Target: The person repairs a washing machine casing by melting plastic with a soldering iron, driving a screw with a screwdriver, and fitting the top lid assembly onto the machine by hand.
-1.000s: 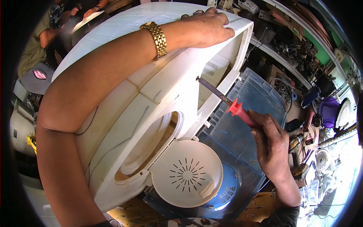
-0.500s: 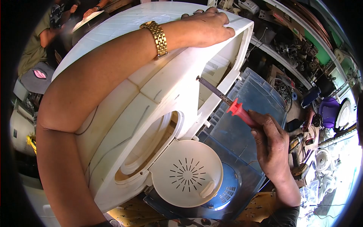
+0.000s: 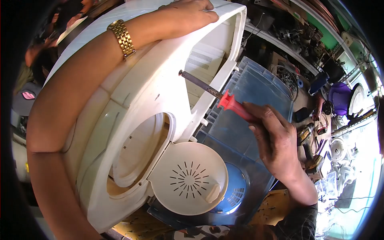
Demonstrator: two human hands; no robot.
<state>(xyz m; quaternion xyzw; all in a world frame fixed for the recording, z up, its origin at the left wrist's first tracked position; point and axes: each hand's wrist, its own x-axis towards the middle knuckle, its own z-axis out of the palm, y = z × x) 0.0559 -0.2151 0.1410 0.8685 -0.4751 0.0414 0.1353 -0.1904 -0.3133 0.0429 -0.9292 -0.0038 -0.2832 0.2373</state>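
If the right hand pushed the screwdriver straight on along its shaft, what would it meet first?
The right hand aims the screwdriver up-left; its tip already looks to be at the white washer housing, so that comes first, though depth is unclear.

— What is being held in the right hand [image 3: 276, 140]?

— A screwdriver [image 3: 218, 95] with a red handle and a dark metal shaft is being gripped; its tip is being pressed against the white plastic washer housing [image 3: 148, 88].

— How is the housing lying?

— It is being kept tilted on its side by the left hand [image 3: 188, 10] at its upper edge, its round perforated lid [image 3: 188, 178] hanging open.
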